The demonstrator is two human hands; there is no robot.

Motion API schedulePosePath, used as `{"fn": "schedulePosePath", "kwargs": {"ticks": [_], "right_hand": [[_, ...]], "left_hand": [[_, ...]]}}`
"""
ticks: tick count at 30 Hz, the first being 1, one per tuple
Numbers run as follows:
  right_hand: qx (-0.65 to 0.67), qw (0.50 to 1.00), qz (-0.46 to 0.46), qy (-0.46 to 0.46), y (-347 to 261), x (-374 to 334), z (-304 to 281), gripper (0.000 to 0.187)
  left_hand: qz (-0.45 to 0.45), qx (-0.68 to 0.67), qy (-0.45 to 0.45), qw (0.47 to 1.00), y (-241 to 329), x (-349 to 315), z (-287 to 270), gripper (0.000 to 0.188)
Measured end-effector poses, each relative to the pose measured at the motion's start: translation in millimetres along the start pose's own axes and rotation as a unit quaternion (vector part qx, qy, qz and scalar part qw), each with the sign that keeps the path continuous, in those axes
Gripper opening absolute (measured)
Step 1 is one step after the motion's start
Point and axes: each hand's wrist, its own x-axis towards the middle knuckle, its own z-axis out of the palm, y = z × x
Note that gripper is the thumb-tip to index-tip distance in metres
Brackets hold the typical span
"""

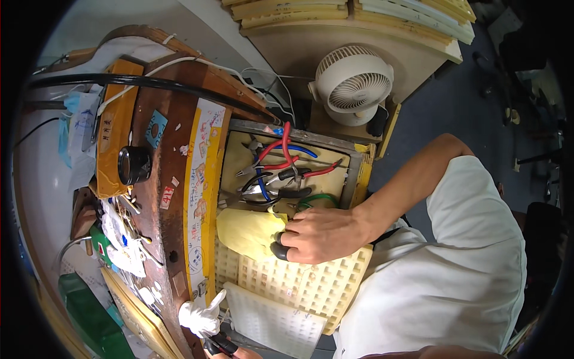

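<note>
My right hand (320,236) reaches across the open drawer with its fingers curled at the edge of a soft yellow cloth (248,233). Black finger cots cover two of its fingertips. My left hand (239,354) shows only in part at the lower edge, black-covered fingertips close together. What they hold, if anything, is hidden. A white wrapped bundle (200,317) is beside those fingertips, at the bench edge. Beyond the yellow cloth lie several pliers (281,146) with red, blue, black and green handles.
A cream perforated tray (293,275) and a translucent white tray (275,320) extend from the drawer. The worn wooden bench (164,221) carries a black round container (134,165) and an orange-brown taped box (116,128). A white fan (356,84) stands beyond the drawer, below stacked trays (293,15).
</note>
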Motion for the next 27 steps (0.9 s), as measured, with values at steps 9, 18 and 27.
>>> {"fn": "schedulePosePath", "kwargs": {"ticks": [9, 18, 27], "right_hand": [[0.025, 1.000, -0.002, 0.012, 4, 4, -2, 0.017], [0.230, 0.921, 0.308, 0.064, 49, 20, -39, 0.019], [0.295, 0.798, 0.523, 0.057, 65, -6, -78, 0.010]], "left_hand": [[-0.029, -0.002, -0.013, 0.999, 1, -1, -2, 0.046], [-0.074, -0.013, -0.043, 0.996, 4, -3, -6, 0.036], [-0.042, -0.018, -0.035, 0.998, 8, 5, -4, 0.032]]}}
